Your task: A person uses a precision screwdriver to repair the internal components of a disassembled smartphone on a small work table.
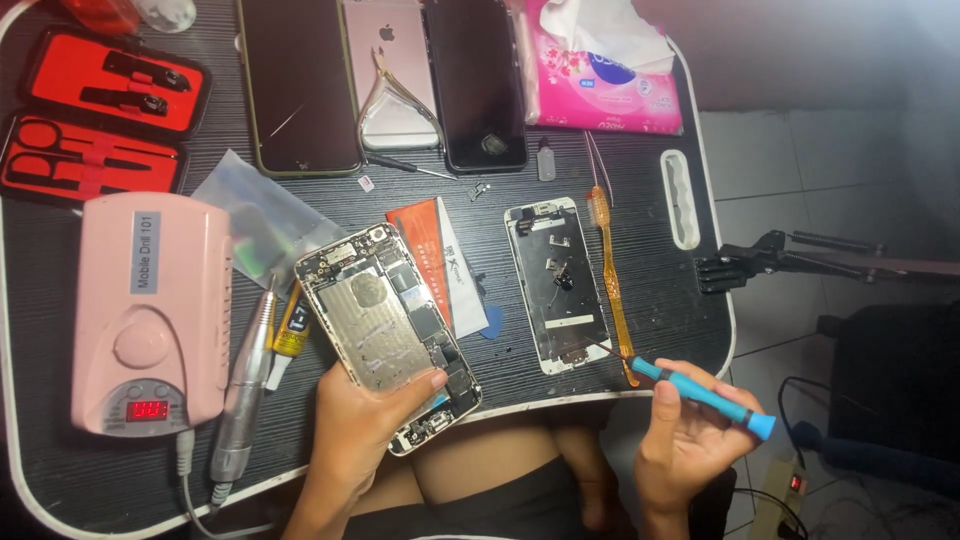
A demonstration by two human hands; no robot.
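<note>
Your left hand (365, 425) grips the opened silver phone body with bare circuit boards (390, 335) over the dark table (60, 470) edge. Your right hand (685, 435) closes around a blue-handled screwdriver (700, 393). The open red case (100, 115) far left contains black manicure tools (135, 85).

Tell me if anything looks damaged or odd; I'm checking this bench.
The phone in the left hand is opened, its insides bare. Its screen panel lies apart, face down. The dark phone at the top shows a scratch-like line.
</note>
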